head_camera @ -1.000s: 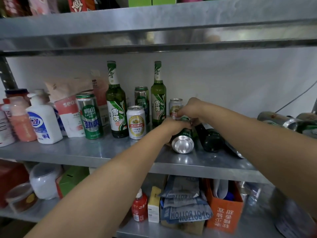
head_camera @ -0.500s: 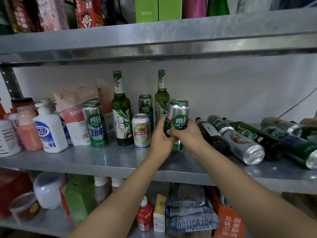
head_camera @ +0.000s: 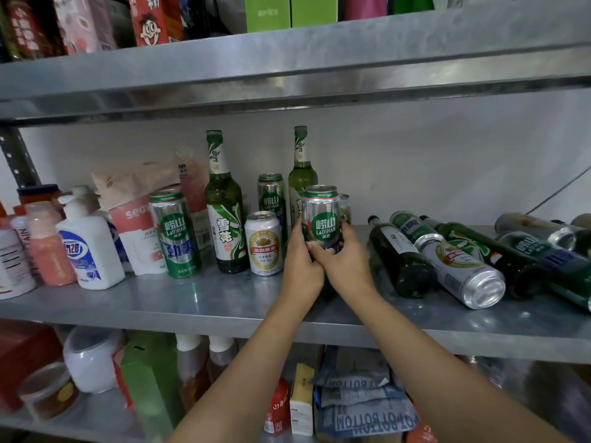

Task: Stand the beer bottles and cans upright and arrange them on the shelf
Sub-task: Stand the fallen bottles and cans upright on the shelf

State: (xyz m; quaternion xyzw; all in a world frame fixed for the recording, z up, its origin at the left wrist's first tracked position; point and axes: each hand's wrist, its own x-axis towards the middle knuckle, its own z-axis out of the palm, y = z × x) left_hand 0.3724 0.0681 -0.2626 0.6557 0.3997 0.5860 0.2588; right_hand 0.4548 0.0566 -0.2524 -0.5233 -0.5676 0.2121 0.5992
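Note:
A green-and-silver Laoshan can [head_camera: 320,215] stands upright on the metal shelf [head_camera: 198,302]. My left hand [head_camera: 299,263] and my right hand [head_camera: 343,260] both wrap its lower half. Left of it stand a white Yanjing can [head_camera: 264,243], two green bottles [head_camera: 225,206] [head_camera: 301,174], a tall green can [head_camera: 174,233] and another Laoshan can [head_camera: 271,196] behind. A small can [head_camera: 344,209] peeks out behind the held one. To the right lie a dark bottle [head_camera: 399,254], a silver can [head_camera: 460,270] and several more green bottles and cans [head_camera: 524,254] on their sides.
A white pump bottle [head_camera: 89,251], pink bottles [head_camera: 48,247] and a red-and-white pouch [head_camera: 134,231] fill the shelf's left end. The shelf above [head_camera: 287,65] hangs low over the bottle tops. Boxes and packets crowd the shelf below [head_camera: 361,407].
The can lay on its side a second ago; both hands turned it upright and now hold it standing right of the white can. The camera view has shifted right.

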